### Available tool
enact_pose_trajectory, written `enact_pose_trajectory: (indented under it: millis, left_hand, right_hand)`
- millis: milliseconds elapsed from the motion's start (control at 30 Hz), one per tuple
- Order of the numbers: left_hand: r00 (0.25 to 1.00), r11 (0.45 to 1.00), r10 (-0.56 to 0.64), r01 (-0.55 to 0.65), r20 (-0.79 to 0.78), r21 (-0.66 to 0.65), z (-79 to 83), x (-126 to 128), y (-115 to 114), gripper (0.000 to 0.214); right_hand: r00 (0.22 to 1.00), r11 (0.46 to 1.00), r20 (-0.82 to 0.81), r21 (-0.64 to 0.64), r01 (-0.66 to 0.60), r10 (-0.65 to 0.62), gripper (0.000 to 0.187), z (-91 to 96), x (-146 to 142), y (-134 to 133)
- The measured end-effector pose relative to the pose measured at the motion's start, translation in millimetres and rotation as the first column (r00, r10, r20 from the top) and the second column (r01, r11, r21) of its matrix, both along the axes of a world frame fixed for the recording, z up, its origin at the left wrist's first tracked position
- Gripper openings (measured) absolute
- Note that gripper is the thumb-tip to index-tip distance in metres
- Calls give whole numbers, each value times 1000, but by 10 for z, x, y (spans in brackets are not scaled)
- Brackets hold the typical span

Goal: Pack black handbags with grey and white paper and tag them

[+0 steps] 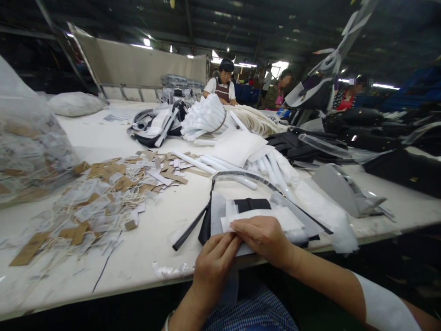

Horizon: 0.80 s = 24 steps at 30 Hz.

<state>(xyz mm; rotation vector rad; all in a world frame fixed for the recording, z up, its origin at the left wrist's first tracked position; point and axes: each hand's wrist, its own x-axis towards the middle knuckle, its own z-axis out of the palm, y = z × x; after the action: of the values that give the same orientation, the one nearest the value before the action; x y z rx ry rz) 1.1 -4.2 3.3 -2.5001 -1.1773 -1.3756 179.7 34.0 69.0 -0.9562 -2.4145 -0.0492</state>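
At the table's near edge my left hand and my right hand meet on a grey and white fabric piece that lies over a black bag part with a strap. The left fingers are curled and pinch the near edge of the white fabric. Over the same edge, my right hand's fingers are bent and pressed down. A black strap runs out to the left of the piece.
A heap of brown and white paper tags with strings covers the left of the white table. A clear bag of tags stands far left. White rolled pieces, black bags and seated co-workers are behind.
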Motion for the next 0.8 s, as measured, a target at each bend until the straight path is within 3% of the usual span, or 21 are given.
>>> enact_pose_trajectory:
  millis: [300, 567, 800]
  left_hand:
    - [999, 1000, -18, 17, 27, 15, -85, -19, -16, 31]
    - [995, 998, 59, -59, 78, -9, -150, -2, -17, 34]
    - [992, 998, 43, -37, 122, -53, -195, 1, -6, 44]
  right_hand:
    - [993, 996, -102, -75, 46, -53, 21, -32, 39, -121]
    - [995, 997, -91, 70, -37, 43, 23, -9, 7, -270]
    - [997, 987, -15, 145, -74, 77, 26, -54, 32, -392]
